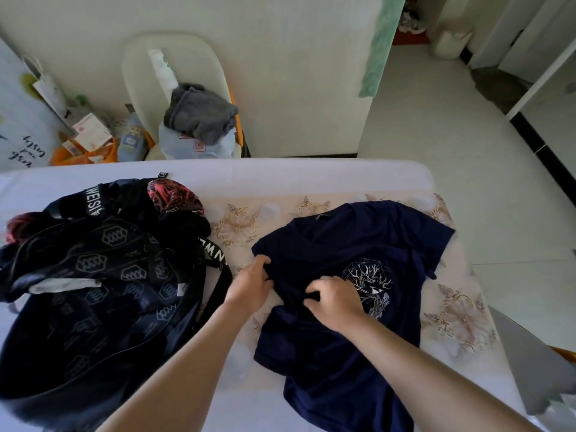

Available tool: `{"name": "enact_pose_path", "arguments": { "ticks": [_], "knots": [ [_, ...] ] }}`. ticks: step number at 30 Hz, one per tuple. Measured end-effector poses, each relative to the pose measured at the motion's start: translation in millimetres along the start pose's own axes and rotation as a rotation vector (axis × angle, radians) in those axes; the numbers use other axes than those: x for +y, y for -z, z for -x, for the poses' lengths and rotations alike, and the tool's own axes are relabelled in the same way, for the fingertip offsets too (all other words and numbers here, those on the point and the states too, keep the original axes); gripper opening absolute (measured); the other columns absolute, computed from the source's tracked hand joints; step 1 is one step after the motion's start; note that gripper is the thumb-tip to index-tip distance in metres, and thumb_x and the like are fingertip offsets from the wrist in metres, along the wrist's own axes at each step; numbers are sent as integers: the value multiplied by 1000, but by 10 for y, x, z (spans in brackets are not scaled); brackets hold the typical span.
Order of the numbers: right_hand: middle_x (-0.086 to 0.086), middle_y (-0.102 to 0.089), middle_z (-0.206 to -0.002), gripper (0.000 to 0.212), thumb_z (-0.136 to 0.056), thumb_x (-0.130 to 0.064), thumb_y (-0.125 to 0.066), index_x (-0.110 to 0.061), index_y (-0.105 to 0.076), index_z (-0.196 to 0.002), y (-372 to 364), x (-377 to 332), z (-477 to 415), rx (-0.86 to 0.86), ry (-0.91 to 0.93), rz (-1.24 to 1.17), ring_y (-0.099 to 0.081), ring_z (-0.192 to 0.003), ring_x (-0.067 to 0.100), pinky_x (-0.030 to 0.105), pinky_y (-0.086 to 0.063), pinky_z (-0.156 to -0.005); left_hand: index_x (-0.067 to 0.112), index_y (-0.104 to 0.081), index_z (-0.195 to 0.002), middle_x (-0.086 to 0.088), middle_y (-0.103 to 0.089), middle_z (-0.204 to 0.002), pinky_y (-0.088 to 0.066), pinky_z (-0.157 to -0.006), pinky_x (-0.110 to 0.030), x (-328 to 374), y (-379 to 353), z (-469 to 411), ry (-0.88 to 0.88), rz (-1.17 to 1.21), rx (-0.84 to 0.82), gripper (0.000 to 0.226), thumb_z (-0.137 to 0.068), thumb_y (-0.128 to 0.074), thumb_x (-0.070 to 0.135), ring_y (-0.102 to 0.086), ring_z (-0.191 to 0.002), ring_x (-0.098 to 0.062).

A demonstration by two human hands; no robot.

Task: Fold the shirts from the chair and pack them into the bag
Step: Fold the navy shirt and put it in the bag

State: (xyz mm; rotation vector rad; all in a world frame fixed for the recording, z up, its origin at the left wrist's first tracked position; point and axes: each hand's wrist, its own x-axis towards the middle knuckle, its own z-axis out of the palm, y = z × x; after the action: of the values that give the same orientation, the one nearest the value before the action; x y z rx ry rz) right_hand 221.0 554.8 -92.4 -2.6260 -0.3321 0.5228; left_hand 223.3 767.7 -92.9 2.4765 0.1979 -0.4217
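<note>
Your left hand [251, 283] had its fingers curled over the left edge of the navy shirt [358, 244], gripping the cloth at about the shoulder. Your right hand [338, 299] lay just beside it on the chest of the same shirt, fingers bent and pinching up a small ridge of fabric, right next to the white print [371, 283] of branches inside a many-sided outline. The two hands were close together but not touching.

The shirt lay front up and rumpled on the bed [311, 173], with its collar towards the far edge and its hem running out of view at the bottom. Its right sleeve was spread towards the far right corner, over the floral cover [240, 226].

To your left, the backpack [93, 275] rested on the bed, dark with pale hexagon marks and lettered straps. Its mouth gaped open, and a red-and-black cloth [174, 194] showed at its far rim. Your left forearm passed just beside it.

Beyond the bed stood the chair [140, 73], pale and rounded, against the wall. A grey garment [199, 115] was heaped on its seat on top of a pale blue bundle [187, 149].
</note>
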Motion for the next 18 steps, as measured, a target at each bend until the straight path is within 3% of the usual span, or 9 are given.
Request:
{"name": "enact_pose_path", "arguments": {
  "ticks": [3, 5, 8, 10, 12, 14, 16, 17, 18],
  "knots": [
    [-10, -69, -90, 6, -89, -30, -64, -26, -67, -93, 260, 119, -51, 24, -231, -546, -63, -88, 12, 26, -44, -76, 22, -57, -121, 2, -54, -107, -51, -63, -39, 65, 278, 12, -150, 31, 303, 25, -98, -51, 12, -57, -82, -23],
    [-6, -62, -79, 5, -91, -17, -60, -21, -60, -87, 411, 116, -89, 84, -274, -700, -57, -73, 14, 28, -41, -66, 19, -63, -115, -2, -49, -105, -48, -57, -35, 119, 500, -3, -242, -53, 559, 32, -92, -52, 0, -54, -84, -24],
    [1, -62, -79, 15, -88, -3, -55, -17, -60, -90, 494, -104, -165, 26, -217, -862, -54, -68, 17, 29, -40, -65, 17, -71, -104, -7, -51, -108, -47, -75, -42, 140, 774, -132, -169, -244, 726, 37, -78, -60, -7, -49, -96, -29],
    [-2, -72, -94, 23, -87, -2, -54, -20, -64, -98, 433, -263, -188, -106, -150, -913, -65, -81, 13, 27, -45, -74, 22, -72, -104, -5, -50, -122, -37, -95, -44, 131, 894, -206, 64, -395, 643, 36, -76, -62, 1, -41, -111, -31],
    [-16, -66, -107, 30, -89, -7, -53, -27, -65, -108, 338, -288, -159, -146, -100, -730, -63, -98, 5, 21, -45, -83, 21, -69, -111, -6, -47, -133, -30, -102, -44, 65, 900, -219, 181, -436, 570, 45, -74, -60, -1, -35, -120, -32],
    [-21, -58, -113, 33, -90, -11, -54, -32, -64, -113, 240, -184, -88, 42, -60, -425, -57, -108, 4, 23, -44, -94, 19, -68, -110, -7, -52, -127, -38, -95, -47, 44, 754, -187, -26, -380, 509, 49, -70, -56, -6, -43, -113, -34],
    [-11, -55, -125, 34, -90, -14, -56, -29, -61, -121, 108, -19, 8, 183, -114, -223, -52, -120, 12, 36, -42, -104, 17, -70, -100, -5, -59, -111, -48, -84, -47, 82, 478, -96, -368, -244, 327, 35, -76, -53, -1, -55, -98, -31],
    [-5, -50, -135, 38, -93, -20, -55, -27, -54, -130, 48, 58, 61, 170, -206, -143, -45, -130, 17, 44, -38, -109, 17, -70, -102, -4, -60, -110, -51, -83, -46, 99, 302, -39, -449, -197, 193, 27, -84, -51, 9, -59, -97, -29],
    [3, -37, -149, 46, -97, -29, -52, -26, -43, -141, -1, 129, 116, 106, -321, -71, -32, -141, 22, 50, -33, -112, 21, -67, -113, -2, -59, -120, -49, -92, -46, 112, 129, 23, -432, -214, 33, 29, -92, -48, 22, -58, -108, -28]
  ]
}}
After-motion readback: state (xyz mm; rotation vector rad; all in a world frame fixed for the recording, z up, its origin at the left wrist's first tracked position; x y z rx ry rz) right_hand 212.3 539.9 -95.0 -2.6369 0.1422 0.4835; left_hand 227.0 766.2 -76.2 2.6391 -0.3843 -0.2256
